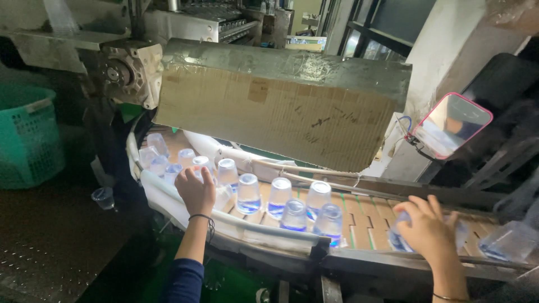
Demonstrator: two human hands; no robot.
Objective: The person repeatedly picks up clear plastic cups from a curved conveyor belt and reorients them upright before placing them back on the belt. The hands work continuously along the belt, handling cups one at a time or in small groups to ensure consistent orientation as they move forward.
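Clearly my left hand point(195, 191), fingers curled over one upturned clear cup point(201, 166), could topple its close neighbours point(248, 193), while my right hand point(428, 227) clamps another cup point(400, 240).

The right hand point(429, 227) covers most of a clear cup point(400, 240), so the grip on it cannot be made out. The left hand point(195, 189) hides the cups behind it. The cardboard cover point(281, 106) blocks the far part of the conveyor point(370, 216). The green basket point(25, 137) is cut off at the left edge. The phone point(452, 124) screen is too blurred to make out.
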